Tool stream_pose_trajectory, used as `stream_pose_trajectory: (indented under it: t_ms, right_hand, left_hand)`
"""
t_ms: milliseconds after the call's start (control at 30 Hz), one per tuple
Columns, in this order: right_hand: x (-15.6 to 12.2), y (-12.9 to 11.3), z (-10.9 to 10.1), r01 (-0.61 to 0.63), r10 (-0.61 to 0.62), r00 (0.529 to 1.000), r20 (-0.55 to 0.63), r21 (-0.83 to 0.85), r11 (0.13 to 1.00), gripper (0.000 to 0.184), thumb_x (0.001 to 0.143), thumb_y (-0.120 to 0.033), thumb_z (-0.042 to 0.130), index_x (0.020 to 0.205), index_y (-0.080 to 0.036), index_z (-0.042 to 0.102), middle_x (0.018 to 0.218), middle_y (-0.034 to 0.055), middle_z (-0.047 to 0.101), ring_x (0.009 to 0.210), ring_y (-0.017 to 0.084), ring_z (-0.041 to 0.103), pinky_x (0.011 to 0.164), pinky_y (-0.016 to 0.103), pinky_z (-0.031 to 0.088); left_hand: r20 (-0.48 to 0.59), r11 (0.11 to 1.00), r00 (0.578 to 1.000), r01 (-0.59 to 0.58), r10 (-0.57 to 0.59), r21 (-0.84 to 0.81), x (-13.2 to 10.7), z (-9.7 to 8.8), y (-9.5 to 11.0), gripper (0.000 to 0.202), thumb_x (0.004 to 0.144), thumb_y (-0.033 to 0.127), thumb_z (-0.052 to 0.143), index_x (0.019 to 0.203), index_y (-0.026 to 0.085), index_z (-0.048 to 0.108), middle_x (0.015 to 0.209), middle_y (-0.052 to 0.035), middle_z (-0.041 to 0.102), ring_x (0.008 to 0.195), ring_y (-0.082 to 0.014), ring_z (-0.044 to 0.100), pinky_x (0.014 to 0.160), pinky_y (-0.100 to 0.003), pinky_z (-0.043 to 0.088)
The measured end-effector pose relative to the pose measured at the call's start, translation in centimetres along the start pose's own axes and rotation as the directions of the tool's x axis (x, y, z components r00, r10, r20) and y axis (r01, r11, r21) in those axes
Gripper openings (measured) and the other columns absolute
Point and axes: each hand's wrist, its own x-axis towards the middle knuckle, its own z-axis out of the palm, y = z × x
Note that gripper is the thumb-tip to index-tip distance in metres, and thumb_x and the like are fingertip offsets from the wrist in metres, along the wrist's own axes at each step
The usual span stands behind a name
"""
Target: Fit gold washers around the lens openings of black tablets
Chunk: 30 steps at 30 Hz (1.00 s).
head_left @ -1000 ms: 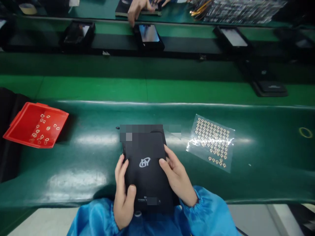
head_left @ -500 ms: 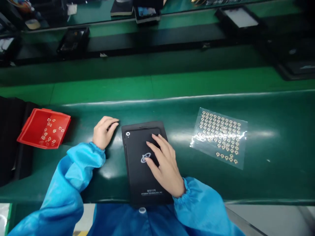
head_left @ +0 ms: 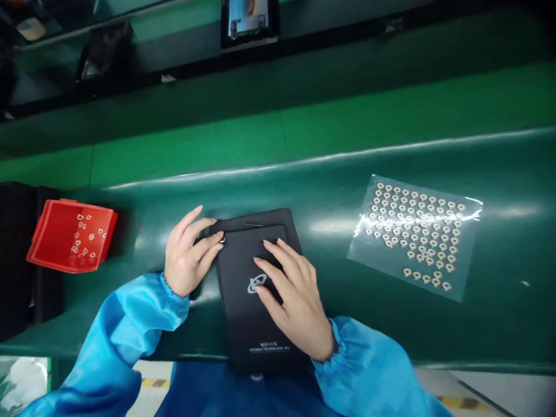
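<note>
A black tablet (head_left: 256, 318) lies back up on a slightly larger black pad (head_left: 278, 217), with a pale logo and small print on its back. My right hand (head_left: 299, 301) rests over the tablet's right half, fingers spread and holding nothing visible. At the tablet's upper left corner, my left hand (head_left: 186, 255) has its thumb and index fingertips by the camera lens ring (head_left: 223, 238), partly hiding it. Its other fingers are stretched apart. Right of the tablet, a clear plastic sheet (head_left: 452, 289) carries several rows of small pale rings.
A red bin (head_left: 52, 237) with several small rings sits on the left, against black blocks (head_left: 17, 260). Beyond the green bench (head_left: 339, 324), a dark conveyor rail (head_left: 182, 52) carries a tablet with its screen or insides showing (head_left: 248, 23) and another dark device (head_left: 104, 55).
My left hand has moved right, from beside the tablet to its upper left corner, and its fingers have spread. My right hand stays on the tablet. The view has shifted, and conveyor items have moved.
</note>
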Motion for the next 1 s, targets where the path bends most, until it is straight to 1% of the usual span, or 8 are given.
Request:
stream_pose_trajectory:
  t_ms: [100, 233, 367, 467, 600, 700, 833, 1000]
  right_hand:
    - [0.3, -0.2, -0.2, -0.01, 0.011, 1.0, 0.026, -0.011, 1.0, 0.027, 0.097, -0.023, 0.046, 0.12, -0.018, 0.059, 0.139, 0.011, 0.051, 0.134, 0.029, 0.038, 0.102, 0.046, 0.033]
    - [0.6, -0.4, -0.4, -0.015, 0.018, 0.998, 0.067, -0.04, 0.999, 0.028, 0.097, -0.024, 0.045, 0.12, -0.02, 0.059, 0.141, 0.0084, 0.051, 0.134, 0.029, 0.039, 0.101, 0.046, 0.031]
    - [0.6, -0.4, -0.2, -0.027, 0.03, 0.997, 0.07, -0.054, 0.998, 0.033, 0.095, -0.024, 0.046, 0.126, -0.019, 0.057, 0.145, 0.0083, 0.046, 0.136, 0.03, 0.036, 0.102, 0.047, 0.031]
    - [0.5, -0.4, -0.1, -0.025, 0.029, 0.997, 0.078, -0.053, 0.998, 0.034, 0.096, -0.026, 0.046, 0.128, -0.019, 0.056, 0.147, 0.0076, 0.044, 0.137, 0.03, 0.035, 0.104, 0.047, 0.029]
    - [0.6, -0.3, 0.0, -0.024, 0.027, 0.997, 0.079, -0.047, 0.999, 0.034, 0.098, -0.026, 0.043, 0.128, -0.019, 0.055, 0.148, 0.0079, 0.043, 0.138, 0.029, 0.034, 0.103, 0.047, 0.028]
    - [0.5, -0.2, 0.0, -0.029, 0.032, 0.996, 0.082, -0.047, 0.998, 0.034, 0.098, -0.027, 0.043, 0.129, -0.019, 0.054, 0.148, 0.0077, 0.042, 0.138, 0.029, 0.033, 0.104, 0.047, 0.028]
    - [0.4, -0.2, 0.0, -0.026, 0.03, 0.996, 0.082, -0.048, 0.998, 0.033, 0.099, -0.027, 0.042, 0.128, -0.019, 0.055, 0.148, 0.0073, 0.043, 0.138, 0.029, 0.034, 0.103, 0.047, 0.028]
    - [0.5, -0.2, -0.1, -0.042, 0.046, 0.994, 0.099, -0.044, 0.998, 0.033, 0.099, -0.028, 0.041, 0.128, -0.02, 0.055, 0.147, 0.0072, 0.044, 0.136, 0.03, 0.037, 0.103, 0.047, 0.028]
  left_hand:
    - [0.042, 0.999, 0.999, -0.012, 0.014, -0.05, -0.3, 0.1, 0.1, 0.025, 0.087, 0.016, 0.062, 0.112, 0.016, 0.062, 0.118, -0.011, 0.066, 0.133, -0.0304, 0.045, 0.1, -0.048, 0.049]
    - [0.113, 0.989, 0.994, 0.028, -0.012, -0.143, 0.9, 0.3, -0.6, 0.015, 0.087, 0.016, 0.063, 0.1, 0.02, 0.068, 0.105, -0.0046, 0.073, 0.11, -0.0231, 0.064, 0.091, -0.038, 0.053]
    - [0.133, 0.816, 0.923, 0.381, -0.361, -0.434, 2.5, -0.4, -1.6, 0.011, 0.09, 0.024, 0.06, 0.09, 0.02, 0.07, 0.089, -0.0023, 0.074, 0.086, -0.0163, 0.07, 0.079, -0.03, 0.056]
    - [0.072, 0.713, 0.864, 0.455, -0.498, -0.534, 2.6, -1.3, -1.5, 0.008, 0.089, 0.023, 0.061, 0.089, 0.02, 0.068, 0.092, -0.003, 0.07, 0.086, -0.0146, 0.068, 0.075, -0.027, 0.056]
    - [0.153, 0.758, 0.896, 0.436, -0.418, -0.485, 1.4, -1.5, -0.5, 0.006, 0.086, 0.016, 0.064, 0.09, 0.021, 0.066, 0.093, -0.0018, 0.064, 0.086, -0.0116, 0.063, 0.075, -0.024, 0.053]
    - [0.148, 0.781, 0.9, 0.429, -0.409, -0.454, 1.0, -1.0, 0.0, 0.025, 0.083, 0.015, 0.067, 0.106, 0.022, 0.059, 0.092, -0.0004, 0.065, 0.085, -0.0121, 0.063, 0.079, -0.027, 0.053]
    - [0.135, 0.964, 0.978, 0.183, -0.159, -0.192, 1.7, -1.1, -0.4, 0.017, 0.081, 0.015, 0.072, 0.095, 0.021, 0.064, 0.091, -0.0009, 0.069, 0.086, -0.0144, 0.063, 0.083, -0.032, 0.05]
    - [0.171, 0.986, 0.984, 0.075, -0.048, -0.15, 3.0, -1.2, -1.3, 0.012, 0.081, 0.017, 0.071, 0.092, 0.021, 0.067, 0.096, -0.0038, 0.068, 0.101, -0.0207, 0.062, 0.088, -0.038, 0.051]
